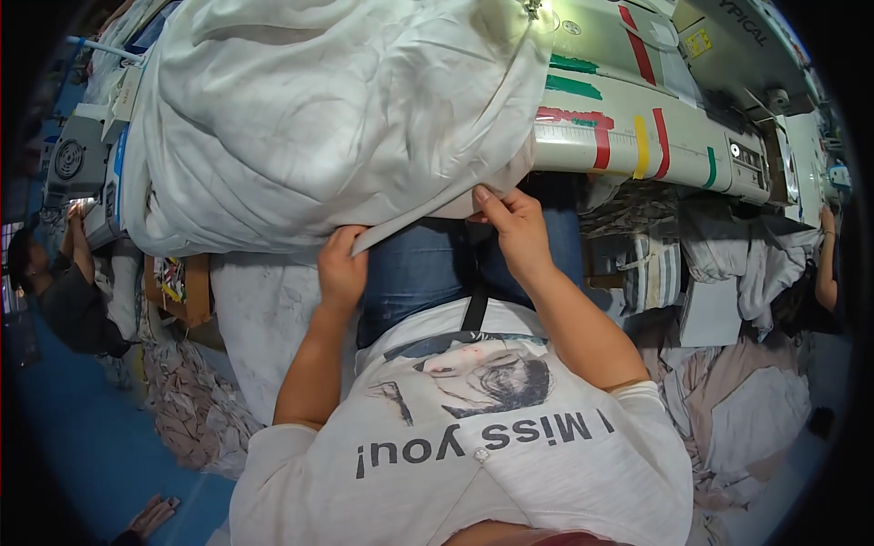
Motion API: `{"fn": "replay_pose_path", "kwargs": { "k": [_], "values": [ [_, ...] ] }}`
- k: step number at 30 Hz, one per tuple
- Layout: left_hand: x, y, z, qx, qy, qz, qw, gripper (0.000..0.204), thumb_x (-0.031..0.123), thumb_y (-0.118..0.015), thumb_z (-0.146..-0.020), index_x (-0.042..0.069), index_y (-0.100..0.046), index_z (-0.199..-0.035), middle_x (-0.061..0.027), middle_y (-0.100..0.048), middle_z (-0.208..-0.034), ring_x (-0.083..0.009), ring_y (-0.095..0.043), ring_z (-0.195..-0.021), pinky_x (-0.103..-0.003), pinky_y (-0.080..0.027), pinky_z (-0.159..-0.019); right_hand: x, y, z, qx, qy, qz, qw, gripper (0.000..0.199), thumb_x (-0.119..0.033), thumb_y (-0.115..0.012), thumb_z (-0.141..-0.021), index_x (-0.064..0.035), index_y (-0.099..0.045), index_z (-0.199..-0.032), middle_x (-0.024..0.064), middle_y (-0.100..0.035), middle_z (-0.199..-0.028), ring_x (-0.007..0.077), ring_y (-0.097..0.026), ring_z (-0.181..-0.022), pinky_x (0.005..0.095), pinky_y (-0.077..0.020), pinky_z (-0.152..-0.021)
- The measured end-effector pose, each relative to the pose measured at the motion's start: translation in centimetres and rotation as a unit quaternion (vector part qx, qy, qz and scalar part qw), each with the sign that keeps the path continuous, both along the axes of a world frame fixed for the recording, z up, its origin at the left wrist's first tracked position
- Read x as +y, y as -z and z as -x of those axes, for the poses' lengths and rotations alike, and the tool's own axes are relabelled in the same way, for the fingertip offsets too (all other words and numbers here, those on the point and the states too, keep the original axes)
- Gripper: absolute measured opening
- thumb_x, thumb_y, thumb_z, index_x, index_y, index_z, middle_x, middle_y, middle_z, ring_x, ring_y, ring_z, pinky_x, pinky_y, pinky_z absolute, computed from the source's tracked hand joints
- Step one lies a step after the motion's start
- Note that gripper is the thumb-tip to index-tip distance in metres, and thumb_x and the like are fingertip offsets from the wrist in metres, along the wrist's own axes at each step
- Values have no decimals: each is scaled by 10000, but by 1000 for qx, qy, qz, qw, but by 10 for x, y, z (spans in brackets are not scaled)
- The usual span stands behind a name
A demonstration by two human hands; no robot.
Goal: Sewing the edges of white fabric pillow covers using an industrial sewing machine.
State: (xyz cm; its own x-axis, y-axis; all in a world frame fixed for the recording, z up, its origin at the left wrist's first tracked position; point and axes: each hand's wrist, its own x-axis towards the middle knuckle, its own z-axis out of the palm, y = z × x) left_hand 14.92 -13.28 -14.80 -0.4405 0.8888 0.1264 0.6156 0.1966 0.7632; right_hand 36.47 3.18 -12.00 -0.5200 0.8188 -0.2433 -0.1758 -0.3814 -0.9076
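Note:
A large white cloth is heaped over the sewing table and hangs past its near edge. My left hand is closed on the cloth's folded hem, a narrow strip running up to the right. Farther along that strip, my right hand pinches the hem between thumb and fingers. Between the hands the hem looks drawn fairly straight, above my lap. At the top, the cloth reaches the lit needle area of a sewing machine.
Right of the cloth runs the machine bed with coloured tape strips and a ruler scale. Fabric piles lie at left and more at right. A cardboard box stands left. Other people work at far left and far right.

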Motion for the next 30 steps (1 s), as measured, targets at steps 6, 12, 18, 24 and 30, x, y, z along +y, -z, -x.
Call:
{"fn": "replay_pose_path", "kwargs": {
  "k": [6, 12, 18, 24, 30],
  "values": [
    [-18, -152, 31, -247, -60, -118, 960, 146, 100, -574, -901, -17, -606, -982, 22, -578, -870, -63, -503, -815, -195, -387, -736, -6, 5, -10, -40, 23, -18, 999, 241, -239, -634, -918, -5, -682, -887, 59, -677, -826, 111, -611, -725, 262, -477, -686],
    [24, -255, 75, 26, -1, -177, 984, 142, 140, -558, -964, 5, -600, -954, 35, -560, -851, -30, -469, -799, -166, -361, -733, -18, -5, -2, -99, 85, -111, 985, 172, -126, -696, -855, -27, -559, -891, 10, -583, -753, 76, -547, -693, 223, -447, -651],
    [59, -282, 79, 129, 15, -183, 975, 183, 183, -603, -951, 0, -615, -953, 50, -538, -816, -29, -449, -771, -166, -351, -709, -31, -45, 0, -118, 67, -307, 942, 166, -45, -678, -825, -19, -538, -911, 20, -571, -775, 84, -540, -724, 234, -452, -660],
    [44, -285, 89, 80, -5, -134, 988, 191, 159, -568, -970, -13, -627, -911, 86, -487, -742, -5, -384, -676, -159, -276, -581, -9, -83, 30, -71, 36, -478, 875, 226, -16, -689, -777, -12, -579, -975, 96, -599, -840, 224, -581, -757, 294, -469, -696],
    [38, -282, 72, 34, 41, -102, 993, 169, 74, -518, -967, -4, -625, -1073, 1, -595, -834, -47, -510, -753, -173, -385, -680, 25, -147, 104, -39, 56, -698, 713, 385, -34, -711, -728, -71, -593, -1093, 117, -600, -1074, 311, -531, -1050, 390, -457, -829]
  ]
}}
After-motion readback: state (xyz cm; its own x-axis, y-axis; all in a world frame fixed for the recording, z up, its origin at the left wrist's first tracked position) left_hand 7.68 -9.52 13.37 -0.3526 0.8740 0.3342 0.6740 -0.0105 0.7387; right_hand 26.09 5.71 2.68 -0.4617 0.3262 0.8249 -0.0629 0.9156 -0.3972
